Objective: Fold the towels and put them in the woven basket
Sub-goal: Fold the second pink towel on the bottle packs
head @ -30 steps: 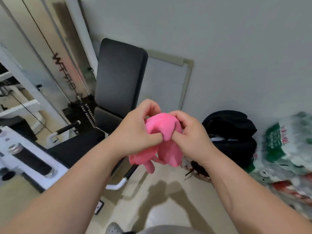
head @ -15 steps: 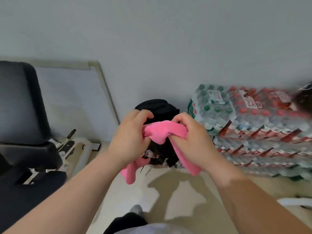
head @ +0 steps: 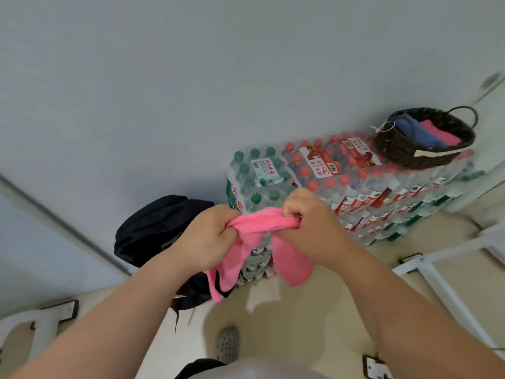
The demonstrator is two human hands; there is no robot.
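Both hands, left hand (head: 211, 237) and right hand (head: 311, 222), grip the bunched pink cloth towel (head: 262, 242) in the air; the dark woven basket (head: 423, 140) stands far to the upper right, nearer the right hand.

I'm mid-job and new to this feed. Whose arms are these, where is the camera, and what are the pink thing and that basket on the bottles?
There is no machine here. The arms belong to a person, and the one camera sits on their head, looking forward and down; its wide lens bends the room. The left hand and right hand each grip a bunched pink towel stretched between them, its ends hanging down; it is not folded yet. Ahead, shrink-wrapped packs of water bottles are stacked on the floor against the wall. On top of them, at the far right, stands the dark woven basket, which already holds a blue cloth and a pink cloth. A black bag lies on the floor left of the bottles.
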